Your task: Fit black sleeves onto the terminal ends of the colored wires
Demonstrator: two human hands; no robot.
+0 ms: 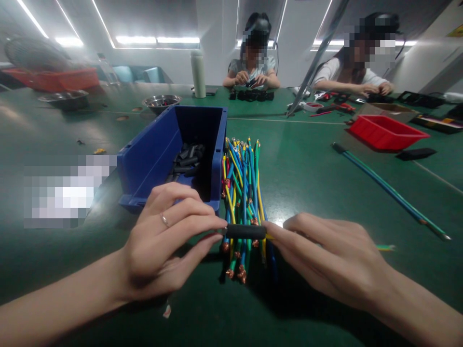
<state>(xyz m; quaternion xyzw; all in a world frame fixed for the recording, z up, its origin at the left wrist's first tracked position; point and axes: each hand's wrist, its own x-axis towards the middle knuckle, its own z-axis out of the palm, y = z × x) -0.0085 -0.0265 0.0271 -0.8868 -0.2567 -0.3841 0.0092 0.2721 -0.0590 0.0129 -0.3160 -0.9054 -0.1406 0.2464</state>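
Observation:
My left hand (170,236) pinches the left end of a short black tube (246,232) between thumb and fingers. My right hand (325,255) grips its right end, where a bit of yellow wire shows, and a wire tip (385,247) pokes out past the hand. The tube hangs level just above a bundle of blue, green and yellow wires (242,193) with copper ends lying on the green table (307,168). A blue bin (159,149) holding more black tubes (188,156) stands just behind my left hand.
A long blue-green cable (387,190) lies at the right, behind it a red tray (387,132). Two people sit working at the far edge. A white bottle (198,73), metal bowls (161,102) and a red basket (54,79) stand at the back left.

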